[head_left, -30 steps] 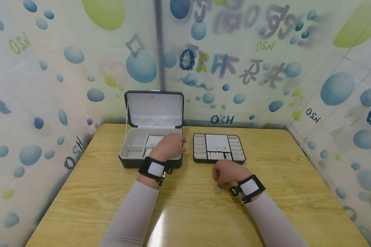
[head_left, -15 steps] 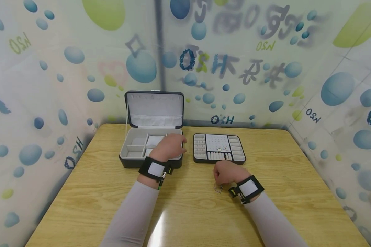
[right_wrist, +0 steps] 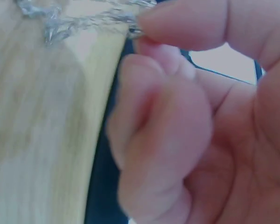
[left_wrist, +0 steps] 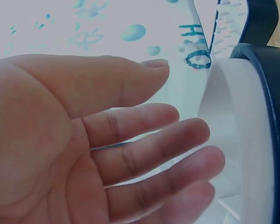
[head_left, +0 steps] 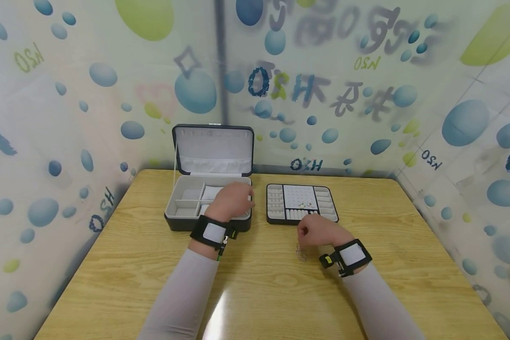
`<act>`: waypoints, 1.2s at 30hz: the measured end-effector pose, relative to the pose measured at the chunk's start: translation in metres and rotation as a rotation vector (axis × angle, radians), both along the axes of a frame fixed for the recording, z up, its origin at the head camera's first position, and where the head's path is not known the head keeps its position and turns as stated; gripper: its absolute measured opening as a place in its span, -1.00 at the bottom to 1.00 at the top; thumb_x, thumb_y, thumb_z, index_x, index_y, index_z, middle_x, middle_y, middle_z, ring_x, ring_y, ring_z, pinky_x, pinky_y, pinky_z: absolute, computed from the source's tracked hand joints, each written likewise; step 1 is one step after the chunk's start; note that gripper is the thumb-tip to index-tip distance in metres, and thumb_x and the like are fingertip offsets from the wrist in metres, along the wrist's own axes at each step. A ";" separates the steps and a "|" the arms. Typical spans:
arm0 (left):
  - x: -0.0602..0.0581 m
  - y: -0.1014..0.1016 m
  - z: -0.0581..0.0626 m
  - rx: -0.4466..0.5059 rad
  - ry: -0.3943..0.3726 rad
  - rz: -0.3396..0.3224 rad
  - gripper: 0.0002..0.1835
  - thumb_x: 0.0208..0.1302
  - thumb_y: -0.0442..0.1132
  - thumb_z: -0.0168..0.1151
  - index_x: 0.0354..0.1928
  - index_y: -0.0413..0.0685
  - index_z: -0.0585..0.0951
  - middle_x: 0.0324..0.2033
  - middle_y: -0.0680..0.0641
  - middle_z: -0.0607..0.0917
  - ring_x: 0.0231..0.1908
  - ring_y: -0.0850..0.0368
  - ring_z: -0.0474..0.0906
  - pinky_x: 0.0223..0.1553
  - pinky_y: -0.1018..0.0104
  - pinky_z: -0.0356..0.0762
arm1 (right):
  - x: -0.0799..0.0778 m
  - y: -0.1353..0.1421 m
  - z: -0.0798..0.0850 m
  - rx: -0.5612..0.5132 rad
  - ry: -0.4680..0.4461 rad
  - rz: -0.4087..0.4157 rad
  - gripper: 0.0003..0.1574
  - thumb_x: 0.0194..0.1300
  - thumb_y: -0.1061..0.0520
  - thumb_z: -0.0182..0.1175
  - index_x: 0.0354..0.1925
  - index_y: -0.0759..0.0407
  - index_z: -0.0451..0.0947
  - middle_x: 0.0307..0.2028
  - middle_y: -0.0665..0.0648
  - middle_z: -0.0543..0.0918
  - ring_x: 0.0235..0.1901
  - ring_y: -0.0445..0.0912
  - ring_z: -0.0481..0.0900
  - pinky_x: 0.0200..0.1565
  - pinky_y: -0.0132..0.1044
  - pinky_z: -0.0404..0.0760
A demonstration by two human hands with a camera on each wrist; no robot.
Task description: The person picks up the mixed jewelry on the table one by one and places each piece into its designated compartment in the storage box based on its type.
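My right hand [head_left: 320, 231] pinches a silver chain bracelet [head_left: 300, 252] between thumb and fingertips. The bracelet hangs down over the table, just in front of the jewelry tray [head_left: 276, 220]. In the right wrist view the silver links [right_wrist: 84, 22] trail off from the pinch, and the other fingers are curled in. My left hand [head_left: 229, 200] is over the right part of the open jewelry box [head_left: 184, 224], covering some of its compartments. Its fingers [left_wrist: 158, 144] are relaxed and hold nothing, beside the box's pale inner wall in the left wrist view.
The box's lid [head_left: 214, 151] stands raised against the back. Small earrings [head_left: 302, 205] sit on the tray's white panel, above a row of ring slots. Wooden tabletop [head_left: 259, 288] extends in front of both. A patterned curtain wall [head_left: 331, 108] borders the table.
My right hand has risen slightly and shifted a little toward the tray and to the right, with the bracelet dangling from it. The left hand stays in nearly the same place.
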State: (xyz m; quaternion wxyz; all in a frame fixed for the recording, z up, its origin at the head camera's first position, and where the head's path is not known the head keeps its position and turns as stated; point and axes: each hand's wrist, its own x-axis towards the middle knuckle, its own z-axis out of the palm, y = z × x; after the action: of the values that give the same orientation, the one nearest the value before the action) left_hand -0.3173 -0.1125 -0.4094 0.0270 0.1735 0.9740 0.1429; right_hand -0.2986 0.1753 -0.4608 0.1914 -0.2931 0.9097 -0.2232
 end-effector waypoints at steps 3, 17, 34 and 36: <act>0.000 0.000 0.002 -0.006 0.007 0.010 -0.88 0.41 -0.19 0.35 -0.25 -0.06 0.76 -0.31 -0.01 0.77 -0.32 0.09 0.60 -0.17 0.12 0.64 | -0.003 0.005 0.004 -0.043 0.029 -0.034 -0.66 0.19 0.29 0.26 -0.63 -0.01 0.48 -0.64 -0.13 0.40 -0.59 -0.22 0.32 -0.45 -0.34 0.31; 0.004 0.016 0.000 0.015 0.081 0.040 -0.73 0.46 -0.14 0.37 0.06 -0.11 0.78 -0.01 -0.09 0.83 0.00 -0.04 0.76 0.03 0.06 0.73 | -0.008 0.020 0.018 -0.193 0.109 -0.204 -0.81 0.22 0.28 0.25 -0.49 0.04 0.62 -0.52 -0.04 0.52 -0.49 -0.13 0.40 -0.39 -0.29 0.37; 0.021 0.078 -0.020 0.175 0.039 -0.168 -0.85 0.40 -0.09 0.42 -0.16 0.00 0.78 -0.31 0.06 0.78 -0.34 0.22 0.61 -0.26 0.33 0.59 | -0.003 0.010 0.020 -0.477 0.108 -0.317 -0.88 0.34 0.29 0.30 -0.37 0.18 0.63 -0.38 0.05 0.62 -0.36 -0.08 0.49 -0.25 -0.29 0.49; 0.023 0.081 -0.021 0.210 0.024 -0.176 -0.84 0.39 -0.07 0.44 -0.16 0.02 0.79 -0.30 0.07 0.79 -0.33 0.24 0.61 -0.25 0.36 0.58 | -0.004 0.009 0.018 -0.494 0.114 -0.310 -0.89 0.35 0.30 0.30 -0.36 0.19 0.64 -0.38 0.06 0.62 -0.36 -0.08 0.49 -0.25 -0.30 0.49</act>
State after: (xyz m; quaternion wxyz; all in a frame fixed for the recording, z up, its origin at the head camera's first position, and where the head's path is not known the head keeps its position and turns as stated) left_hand -0.2940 -0.0311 -0.4302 0.0096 0.2616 0.9350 0.2390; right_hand -0.3027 0.1843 -0.4424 0.0263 -0.2005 0.8710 -0.4478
